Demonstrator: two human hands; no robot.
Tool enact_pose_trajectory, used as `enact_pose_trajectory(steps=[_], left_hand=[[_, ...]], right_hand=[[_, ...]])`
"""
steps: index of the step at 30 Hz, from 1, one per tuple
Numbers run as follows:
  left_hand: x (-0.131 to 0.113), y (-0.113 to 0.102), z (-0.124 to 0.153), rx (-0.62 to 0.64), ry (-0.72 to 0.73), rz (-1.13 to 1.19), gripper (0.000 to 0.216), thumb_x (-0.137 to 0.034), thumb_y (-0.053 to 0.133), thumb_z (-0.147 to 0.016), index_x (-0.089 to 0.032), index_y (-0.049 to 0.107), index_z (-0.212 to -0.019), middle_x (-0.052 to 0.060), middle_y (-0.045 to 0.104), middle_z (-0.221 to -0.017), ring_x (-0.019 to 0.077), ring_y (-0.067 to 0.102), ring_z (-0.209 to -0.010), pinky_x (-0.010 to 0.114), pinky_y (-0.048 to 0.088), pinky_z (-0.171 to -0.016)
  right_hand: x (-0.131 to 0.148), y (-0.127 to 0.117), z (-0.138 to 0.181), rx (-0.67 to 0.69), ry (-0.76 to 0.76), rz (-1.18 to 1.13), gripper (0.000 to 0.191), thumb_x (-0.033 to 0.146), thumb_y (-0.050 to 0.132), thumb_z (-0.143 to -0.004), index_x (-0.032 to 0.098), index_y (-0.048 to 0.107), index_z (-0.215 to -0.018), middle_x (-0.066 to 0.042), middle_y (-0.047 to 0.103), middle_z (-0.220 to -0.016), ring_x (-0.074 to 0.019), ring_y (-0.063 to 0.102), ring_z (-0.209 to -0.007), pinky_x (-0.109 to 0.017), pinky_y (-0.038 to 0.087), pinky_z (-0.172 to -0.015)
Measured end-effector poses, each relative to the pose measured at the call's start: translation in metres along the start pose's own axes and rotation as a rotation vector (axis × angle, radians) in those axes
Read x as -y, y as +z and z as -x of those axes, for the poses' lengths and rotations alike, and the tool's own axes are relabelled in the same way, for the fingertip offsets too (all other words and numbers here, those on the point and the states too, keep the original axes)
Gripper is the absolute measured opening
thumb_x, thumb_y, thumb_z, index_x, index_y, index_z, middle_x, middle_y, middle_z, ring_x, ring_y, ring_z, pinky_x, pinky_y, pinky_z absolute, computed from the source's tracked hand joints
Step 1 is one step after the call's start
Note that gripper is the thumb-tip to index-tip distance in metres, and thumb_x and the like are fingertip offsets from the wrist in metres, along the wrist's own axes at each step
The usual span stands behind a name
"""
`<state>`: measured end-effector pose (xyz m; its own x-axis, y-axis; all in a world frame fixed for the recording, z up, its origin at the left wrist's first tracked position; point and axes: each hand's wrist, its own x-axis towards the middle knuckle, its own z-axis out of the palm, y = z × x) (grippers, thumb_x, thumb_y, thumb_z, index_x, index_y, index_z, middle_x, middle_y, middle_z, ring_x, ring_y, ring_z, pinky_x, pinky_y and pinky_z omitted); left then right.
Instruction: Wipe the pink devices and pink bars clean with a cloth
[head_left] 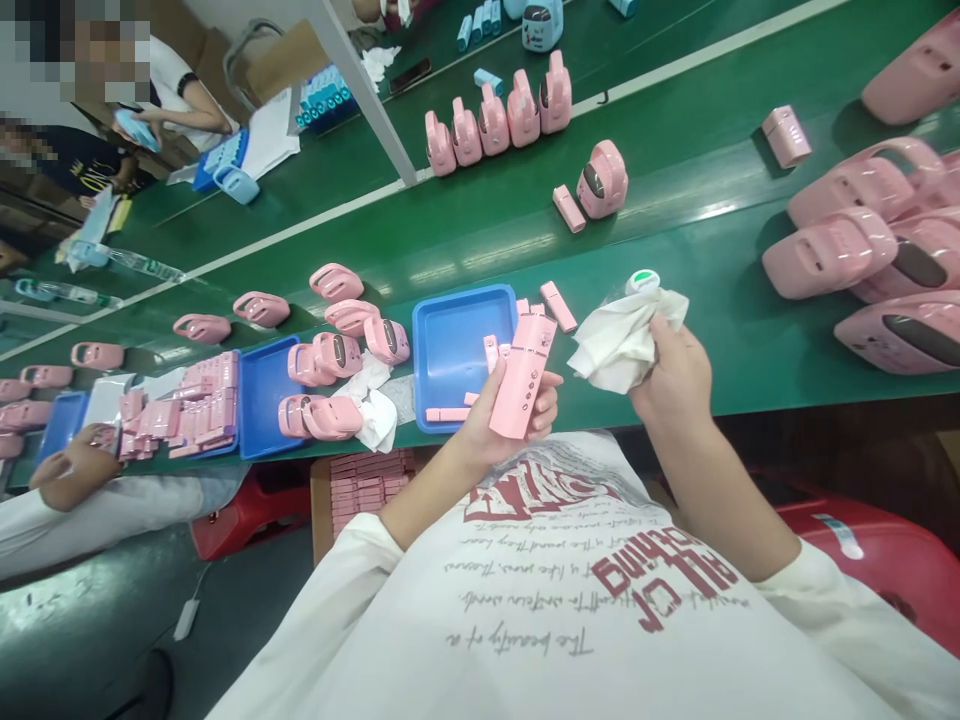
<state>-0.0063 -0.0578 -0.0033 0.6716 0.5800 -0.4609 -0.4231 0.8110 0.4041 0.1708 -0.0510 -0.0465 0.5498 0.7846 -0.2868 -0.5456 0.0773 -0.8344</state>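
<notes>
My left hand point(504, 410) is closed round a flat pink plastic part point(523, 375) with a row of small holes, held upright over the green bench edge. My right hand point(673, 378) grips a crumpled white cloth point(619, 340) just to the right of that part, a short gap between them. A blue tray point(450, 345) with a few small pink pieces lies directly behind my left hand. A small white cap with a green top point(643, 281) sits behind the cloth.
Pink device shells point(832, 250) pile up at the right. More pink units point(495, 125) stand in a row on the far belt. A second blue tray point(262, 400) with pink units lies left. A co-worker's hand point(71, 470) rests at far left.
</notes>
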Motion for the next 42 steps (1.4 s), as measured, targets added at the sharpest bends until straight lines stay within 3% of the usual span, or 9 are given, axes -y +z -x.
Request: enact_pose_trajectory(steps=[5, 9, 12, 18, 22, 26, 31, 35, 42], left_hand=[[0.003, -0.014, -0.004, 0.001, 0.047, -0.132, 0.054, -0.062, 0.059, -0.077, -0.012, 0.062, -0.097, -0.001, 0.051, -0.061, 0.0073, 0.047, -0.048, 0.018, 0.035, -0.042], [0.018, -0.037, -0.015, -0.232, 0.165, -0.428, 0.051, -0.055, 0.071, -0.070, -0.017, 0.056, -0.101, 0.002, 0.064, -0.077, 0.0134, 0.060, -0.064, 0.023, 0.047, -0.057], [0.030, -0.055, -0.022, -0.356, 0.228, -0.638, 0.037, -0.043, 0.065, -0.079, -0.021, 0.058, -0.107, 0.005, 0.065, -0.102, 0.0154, 0.062, -0.086, 0.026, 0.051, -0.072], [0.028, -0.098, -0.015, -0.308, -0.067, -1.157, 0.044, -0.037, 0.037, -0.094, -0.020, 0.046, -0.134, 0.012, 0.058, -0.123, 0.0194, 0.062, -0.101, 0.033, 0.052, -0.081], [0.008, -0.139, 0.009, -0.605, -0.070, -1.779, 0.048, -0.021, 0.046, -0.089, -0.015, 0.044, -0.137, 0.016, 0.050, -0.131, 0.0250, 0.050, -0.120, 0.039, 0.041, -0.101], [-0.004, -0.178, 0.032, -0.835, -0.185, -1.879, 0.044, -0.002, 0.039, -0.082, -0.006, 0.053, -0.124, 0.023, 0.050, -0.123, 0.0311, 0.046, -0.120, 0.047, 0.038, -0.100], [-0.010, -0.198, 0.035, -0.841, -0.169, -1.950, 0.033, -0.004, 0.037, -0.084, -0.008, 0.062, -0.106, 0.022, 0.049, -0.123, 0.0336, 0.040, -0.124, 0.048, 0.035, -0.101], [-0.027, -0.202, 0.033, -0.698, -0.111, -1.918, 0.022, -0.010, 0.059, -0.076, -0.012, 0.066, -0.097, 0.016, 0.056, -0.116, 0.0320, 0.047, -0.117, 0.044, 0.037, -0.099], [-0.053, -0.176, 0.048, -0.593, 0.122, -1.598, 0.038, -0.039, 0.070, -0.070, -0.015, 0.062, -0.098, 0.006, 0.065, -0.094, 0.0193, 0.059, -0.087, 0.031, 0.046, -0.079]], right_hand=[[-0.015, -0.004, 0.016, 0.160, 0.154, 0.199, 0.037, 0.050, 0.070, -0.065, 0.019, 0.065, -0.084, 0.000, 0.064, -0.075, -0.0130, 0.059, -0.067, -0.026, 0.050, -0.063], [-0.032, -0.013, 0.029, 0.519, 0.235, 0.563, 0.048, 0.055, 0.070, -0.064, 0.018, 0.065, -0.094, -0.004, 0.068, -0.083, -0.0187, 0.063, -0.074, -0.033, 0.052, -0.069], [-0.056, -0.018, 0.036, 0.640, 0.166, 0.756, 0.053, 0.048, 0.072, -0.064, 0.016, 0.062, -0.106, -0.008, 0.069, -0.103, -0.0234, 0.064, -0.093, -0.039, 0.050, -0.084], [-0.096, -0.024, 0.005, 0.596, 0.314, 1.115, 0.032, 0.036, 0.059, -0.077, 0.013, 0.062, -0.099, -0.012, 0.069, -0.102, -0.0234, 0.064, -0.095, -0.037, 0.049, -0.086], [-0.100, -0.009, -0.044, 0.466, 0.259, 1.403, 0.045, 0.037, 0.064, -0.074, 0.011, 0.056, -0.110, -0.019, 0.063, -0.110, -0.0313, 0.059, -0.106, -0.045, 0.044, -0.091], [-0.103, 0.014, -0.076, 0.392, 0.151, 1.760, 0.049, 0.037, 0.058, -0.081, 0.008, 0.049, -0.120, -0.023, 0.061, -0.110, -0.0317, 0.061, -0.103, -0.041, 0.046, -0.084], [-0.102, 0.024, -0.073, 0.384, 0.102, 1.822, 0.049, 0.034, 0.051, -0.084, 0.005, 0.048, -0.125, -0.026, 0.059, -0.114, -0.0348, 0.060, -0.105, -0.044, 0.046, -0.085], [-0.095, 0.012, -0.060, 0.452, -0.014, 1.750, 0.053, 0.034, 0.049, -0.083, 0.008, 0.050, -0.129, -0.023, 0.060, -0.114, -0.0332, 0.059, -0.105, -0.043, 0.046, -0.086], [-0.095, -0.015, -0.034, 0.526, 0.109, 1.293, 0.046, 0.041, 0.048, -0.078, 0.013, 0.063, -0.112, -0.013, 0.069, -0.095, -0.0256, 0.062, -0.083, -0.039, 0.050, -0.077]])
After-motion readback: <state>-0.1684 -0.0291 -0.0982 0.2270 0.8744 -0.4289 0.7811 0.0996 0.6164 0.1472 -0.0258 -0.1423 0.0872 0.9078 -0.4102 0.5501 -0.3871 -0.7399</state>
